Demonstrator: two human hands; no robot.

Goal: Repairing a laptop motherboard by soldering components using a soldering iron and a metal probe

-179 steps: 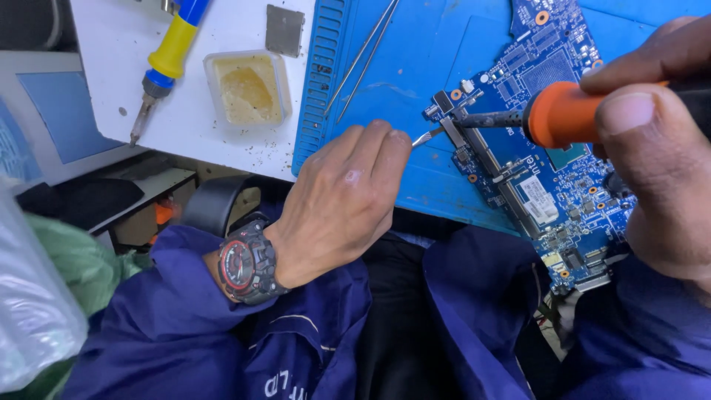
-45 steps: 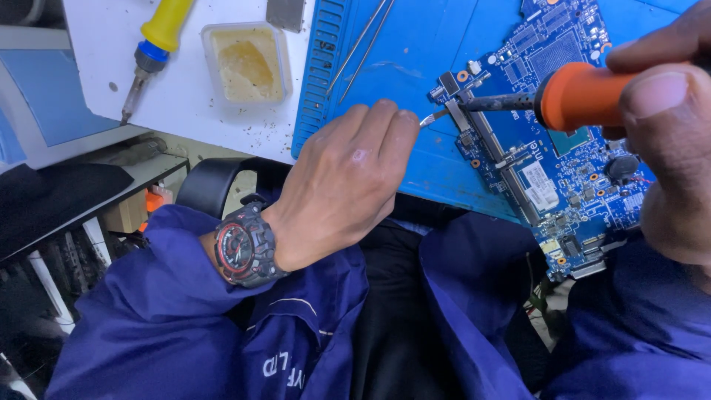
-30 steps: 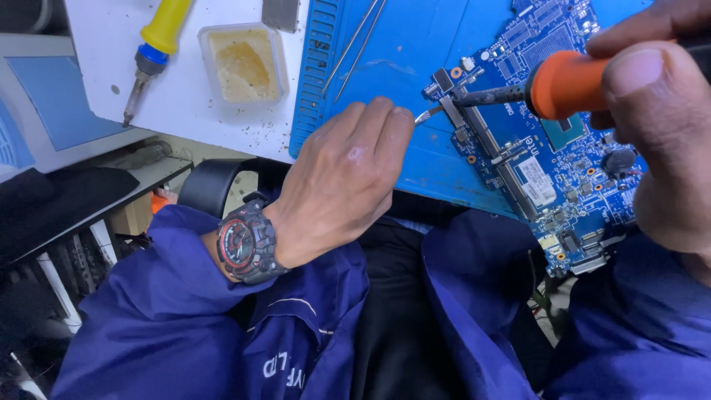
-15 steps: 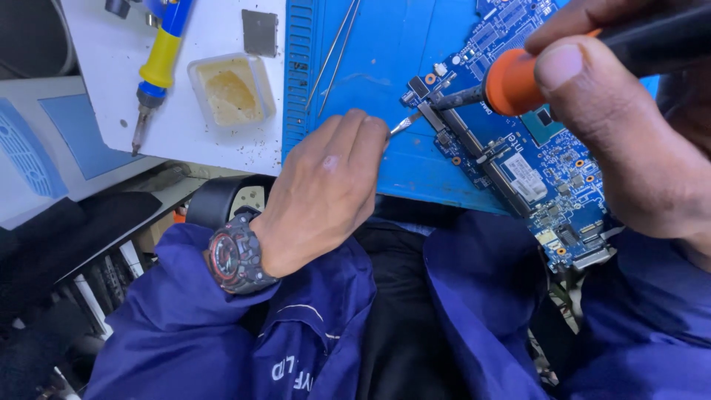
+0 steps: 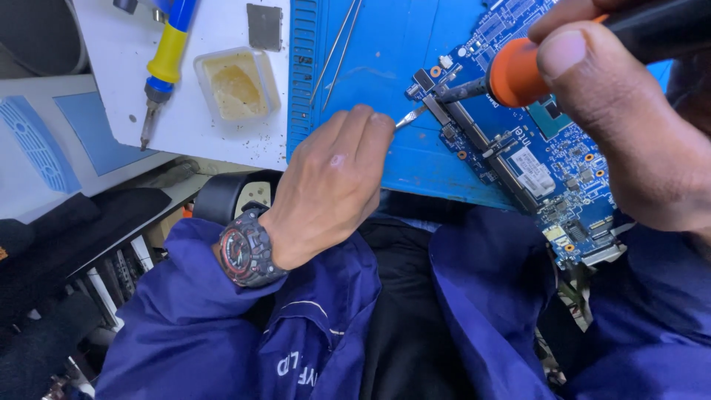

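Note:
A blue circuit board point(image 5: 544, 159) lies on a blue work mat point(image 5: 385, 89), hanging over the bench's near edge. My left hand point(image 5: 333, 185), with a red and black watch on its wrist, pinches thin metal tweezers point(image 5: 409, 117) whose tip reaches the board's left corner. My right hand point(image 5: 629, 126) grips a soldering iron by its black handle and orange collar point(image 5: 511, 70). The iron's dark metal tip point(image 5: 455, 90) rests on the same corner of the board, just beside the tweezers' tip.
A second pair of tweezers point(image 5: 337, 48) lies on the mat. On the white bench point(image 5: 215, 118) to the left stand a small tub of yellow flux point(image 5: 235, 83), a yellow and blue screwdriver point(image 5: 164, 63) and a small grey square plate point(image 5: 264, 26). Dark clutter sits below the bench.
The view has drifted, so the bench sits a little further right and lower in frame. Both hands stay at the board's corner, tweezers and iron tip still together.

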